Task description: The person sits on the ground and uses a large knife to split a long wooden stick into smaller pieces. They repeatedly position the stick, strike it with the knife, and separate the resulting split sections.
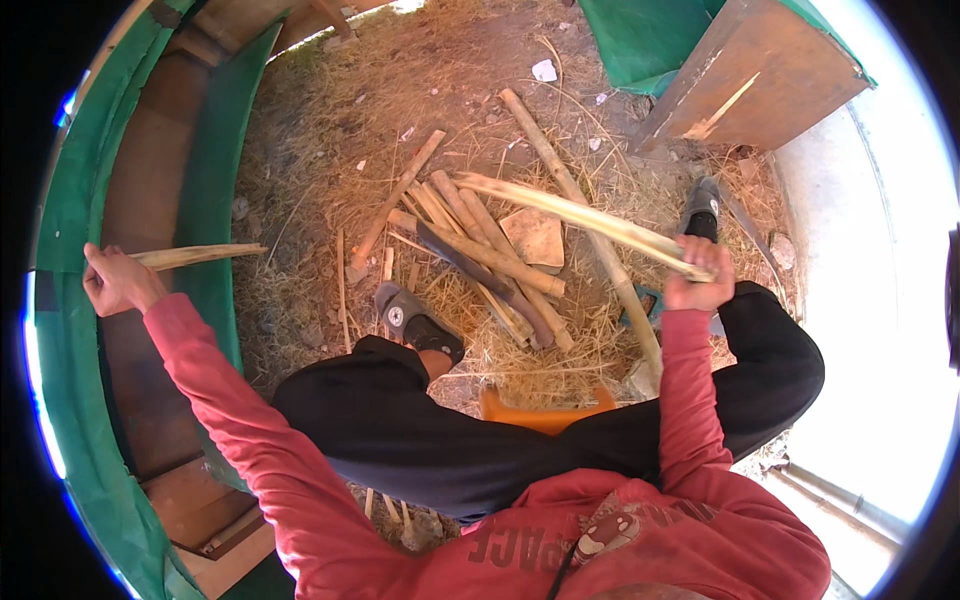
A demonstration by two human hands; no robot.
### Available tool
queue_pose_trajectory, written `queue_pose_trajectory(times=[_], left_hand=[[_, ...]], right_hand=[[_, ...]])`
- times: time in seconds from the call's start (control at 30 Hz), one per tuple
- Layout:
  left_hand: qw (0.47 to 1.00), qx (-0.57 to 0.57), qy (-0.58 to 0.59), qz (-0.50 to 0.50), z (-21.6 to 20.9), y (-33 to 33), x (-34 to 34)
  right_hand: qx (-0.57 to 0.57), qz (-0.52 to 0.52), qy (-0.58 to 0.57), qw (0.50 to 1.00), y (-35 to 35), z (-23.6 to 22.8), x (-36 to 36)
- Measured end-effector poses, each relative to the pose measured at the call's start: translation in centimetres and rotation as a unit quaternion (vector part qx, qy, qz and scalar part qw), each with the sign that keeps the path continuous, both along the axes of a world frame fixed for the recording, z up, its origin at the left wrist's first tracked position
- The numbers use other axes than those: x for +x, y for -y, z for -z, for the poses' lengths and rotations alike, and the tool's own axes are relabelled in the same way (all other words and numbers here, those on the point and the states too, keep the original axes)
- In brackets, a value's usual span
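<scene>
My left hand (118,280) is stretched out at the far left, closed around the thick end of a short split bamboo piece (205,256). That piece tapers to a point toward the right. On the right, my right hand (702,274) is wrapped around the near end of a long split bamboo strip (575,212). The strip slants up and left, passing above a pile of sticks (480,225) on the ground. A dark, blackened stick (485,275) lies across that pile. Beside it sits a flat pale block (533,238).
A long bamboo pole (565,178) lies right of the pile. Green-covered wooden panelling (215,170) stands along the left. A wooden board (755,70) leans at the upper right, near a white wall (860,250). An orange stool (545,415) is under me; straw covers the ground (330,120).
</scene>
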State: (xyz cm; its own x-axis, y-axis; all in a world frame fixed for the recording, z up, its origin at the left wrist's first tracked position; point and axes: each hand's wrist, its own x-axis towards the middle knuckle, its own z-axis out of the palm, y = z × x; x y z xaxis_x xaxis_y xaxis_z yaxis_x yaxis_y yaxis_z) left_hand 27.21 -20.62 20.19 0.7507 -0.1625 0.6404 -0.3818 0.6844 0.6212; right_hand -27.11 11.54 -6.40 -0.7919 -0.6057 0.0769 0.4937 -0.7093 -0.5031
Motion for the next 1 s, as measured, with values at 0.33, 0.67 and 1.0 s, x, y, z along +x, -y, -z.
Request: queue_pose_trajectory(times=[0.33,0.67,1.0], left_hand=[[0.993,-0.016,0.061,0.100,6.2,-10.2,-16.2],[0.743,0.369,0.320,0.459,27.1,-33.3,-27.1],[0.836,0.457,0.222,0.206,29.5,-7.2,-21.5]], right_hand=[[0.568,-0.330,-0.482,0.580,-3.7,23.3,13.3],[0.410,-0.602,0.105,0.677,1.8,11.0,13.9],[0.495,-0.388,-0.516,0.581,1.4,9.5,18.3]])
